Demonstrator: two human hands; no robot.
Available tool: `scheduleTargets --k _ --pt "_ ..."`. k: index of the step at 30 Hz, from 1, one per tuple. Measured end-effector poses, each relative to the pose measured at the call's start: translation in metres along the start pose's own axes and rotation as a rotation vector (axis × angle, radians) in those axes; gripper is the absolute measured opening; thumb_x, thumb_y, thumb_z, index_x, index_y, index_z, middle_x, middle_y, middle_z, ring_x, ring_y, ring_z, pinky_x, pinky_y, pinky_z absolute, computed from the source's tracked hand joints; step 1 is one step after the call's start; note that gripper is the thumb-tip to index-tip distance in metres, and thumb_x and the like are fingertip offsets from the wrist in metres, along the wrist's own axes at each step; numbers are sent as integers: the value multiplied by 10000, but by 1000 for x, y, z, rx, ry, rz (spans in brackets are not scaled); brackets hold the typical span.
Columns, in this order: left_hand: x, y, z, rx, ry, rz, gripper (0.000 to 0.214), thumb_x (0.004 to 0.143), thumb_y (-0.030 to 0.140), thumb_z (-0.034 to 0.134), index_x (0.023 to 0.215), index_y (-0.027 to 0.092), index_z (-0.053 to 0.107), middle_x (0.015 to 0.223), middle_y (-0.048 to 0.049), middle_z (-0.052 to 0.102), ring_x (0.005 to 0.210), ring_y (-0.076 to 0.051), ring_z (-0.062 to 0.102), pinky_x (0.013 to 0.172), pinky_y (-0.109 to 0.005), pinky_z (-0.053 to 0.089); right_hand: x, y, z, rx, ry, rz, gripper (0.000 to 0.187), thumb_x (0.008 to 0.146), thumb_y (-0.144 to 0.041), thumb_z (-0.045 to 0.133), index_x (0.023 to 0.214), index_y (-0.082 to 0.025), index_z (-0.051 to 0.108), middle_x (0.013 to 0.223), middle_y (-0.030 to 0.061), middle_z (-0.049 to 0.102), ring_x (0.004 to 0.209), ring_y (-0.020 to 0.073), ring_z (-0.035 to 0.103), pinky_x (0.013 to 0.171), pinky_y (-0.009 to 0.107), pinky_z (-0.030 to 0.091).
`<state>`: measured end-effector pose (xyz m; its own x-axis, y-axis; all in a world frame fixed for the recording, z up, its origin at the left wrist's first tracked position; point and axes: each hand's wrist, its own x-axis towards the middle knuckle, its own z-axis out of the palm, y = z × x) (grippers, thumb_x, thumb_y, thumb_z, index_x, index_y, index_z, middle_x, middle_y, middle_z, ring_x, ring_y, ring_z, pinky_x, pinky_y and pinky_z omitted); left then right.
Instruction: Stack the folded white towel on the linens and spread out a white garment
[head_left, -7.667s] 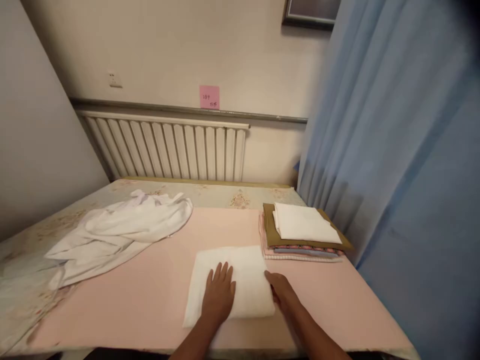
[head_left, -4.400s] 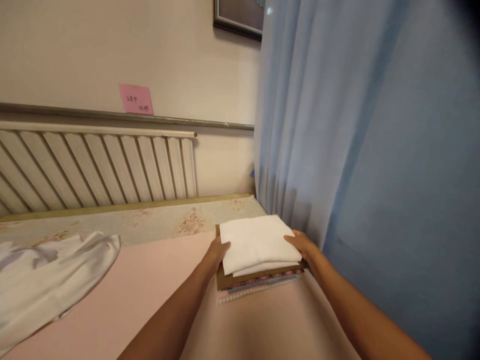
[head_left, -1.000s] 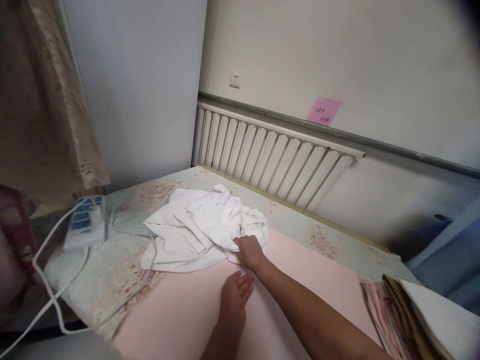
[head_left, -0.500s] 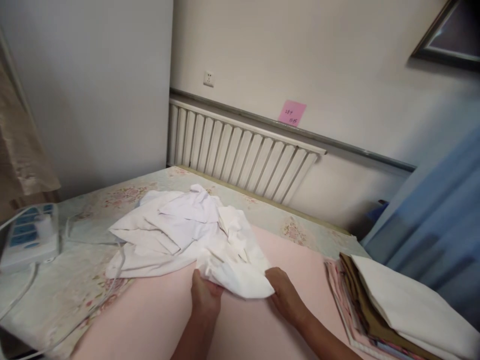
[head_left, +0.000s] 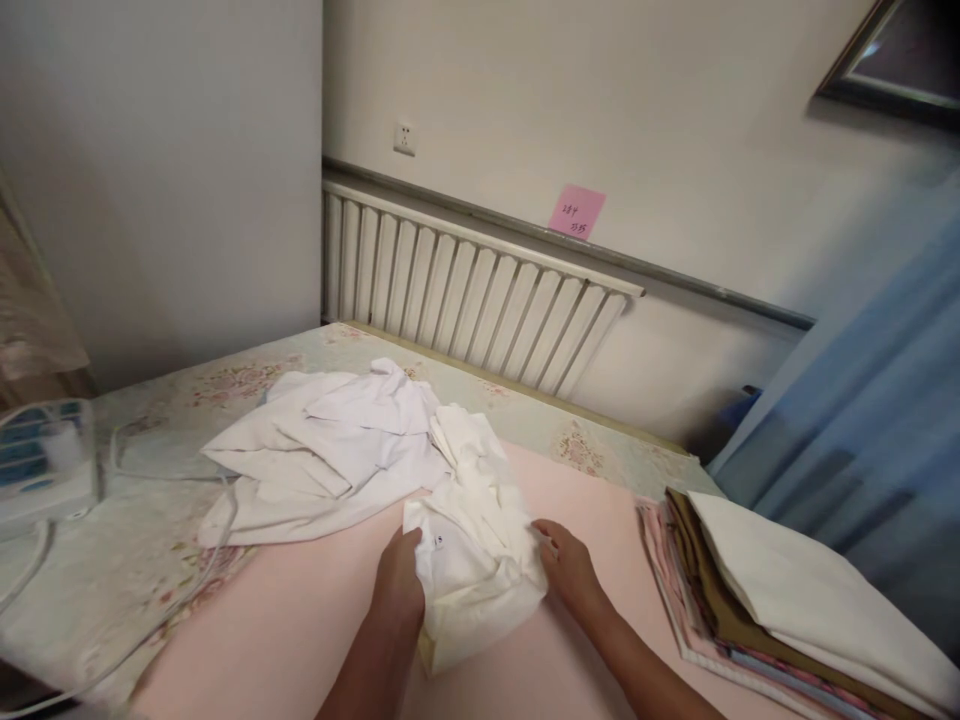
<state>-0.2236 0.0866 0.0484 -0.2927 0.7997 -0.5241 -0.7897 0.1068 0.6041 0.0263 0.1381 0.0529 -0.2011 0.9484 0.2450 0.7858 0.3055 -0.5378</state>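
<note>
1. Well to the left of the left fingers, a white plastic power strip with blue sockets (head_left: 45, 460) lies on the worktop (head_left: 90, 610), which has a pale green flowered cover.
2. Beyond and left of the left fingers sits a loose heap of crumpled white fabric (head_left: 322, 455), resting partly on the flowered cover and partly on a flat pale pink sheet (head_left: 300, 620). Lying there, it seems to leave the near pink area free for handwork.
3. The left hand (head_left: 399, 575) closes on the left edge of the held cloth, thumb on top; this probably steadies that side.
4. The held piece of creamy white, wrinkled cloth (head_left: 480, 575) lies between the two sets of fingers, over the pink sheet. A small dark mark shows just right of the left thumb, and its far end reaches beyond the fingers to the heap.
5. The right hand (head_left: 568, 565) curls its fingers against the cloth's right edge, apparently to keep the piece spread; whether they pinch it cannot be told.
6. Right of the right fingers, well apart, stands a neat stack of folded fabrics (head_left: 720, 610), white uppermost, with olive-brown, pink and blue layers below, presumably squared so the layers stay together.
</note>
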Motion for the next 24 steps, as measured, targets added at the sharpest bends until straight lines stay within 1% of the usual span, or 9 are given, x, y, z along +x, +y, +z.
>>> scheduleTargets --k 2,4,8,11,16,18,20,22,24 --pt "-3 1 -1 28 -30 17 309 695 108 577 993 156 642 620 0 640 557 -175 640 567 -275 503 25 -2 3 -51 -52 132 383 794 -207 425 1108 -183 641 1077 54 692 986 190 636 888 302 482" --pt "-8 3 -1 57 -47 29 311 669 107 580 969 161 645 626 -1 643 563 -177 634 545 -262 482 52 -6 8 -97 -81 191 405 807 -242 449 1165 -157 617 1100 73 688 992 202 639 897 306 473" --pt "-16 8 1 114 -50 82 311 658 128 579 961 168 640 688 -16 672 585 -186 632 509 -254 452 105 -22 26 -155 -117 156 496 842 -347 485 1294 -148 533 1293 96 592 1193 227 538 1016 319 380" --pt "-15 9 3 87 -16 34 333 647 105 549 965 168 628 684 -17 672 607 -188 638 537 -261 467 139 -38 46 -193 -165 134 629 850 -485 497 1370 -133 455 1420 117 472 1305 242 430 1078 324 301" --pt "-4 6 1 10 -49 17 350 617 103 551 953 164 632 655 -16 666 644 -205 648 576 -282 489 174 -68 88 -246 -264 130 822 777 -660 521 1403 -141 401 1440 152 434 1293 293 430 1034 377 337" --pt "0 3 0 12 -58 19 348 605 101 554 936 164 639 645 -14 664 646 -212 647 575 -289 493 178 -77 101 -269 -268 121 777 764 -618 570 1374 -158 429 1385 160 486 1262 313 449 996 406 357" --pt "2 1 -1 12 -61 26 335 600 93 553 913 172 644 642 -9 663 646 -212 644 569 -288 493 178 -81 107 -289 -248 120 605 798 -485 588 1302 -164 496 1300 164 549 1215 315 482 956 411 373" --pt "2 1 0 22 -63 30 303 602 87 557 877 176 648 637 -7 660 640 -210 641 560 -286 490 177 -78 104 -297 -226 132 390 836 -324 549 1190 -162 575 1191 158 612 1137 285 540 908 377 396" --pt "2 1 0 46 -53 33 276 608 84 557 851 175 651 624 -9 653 628 -211 637 546 -286 483 176 -68 92 -292 -198 161 267 851 -213 499 1078 -162 631 1093 137 657 1046 237 590 850 319 418"
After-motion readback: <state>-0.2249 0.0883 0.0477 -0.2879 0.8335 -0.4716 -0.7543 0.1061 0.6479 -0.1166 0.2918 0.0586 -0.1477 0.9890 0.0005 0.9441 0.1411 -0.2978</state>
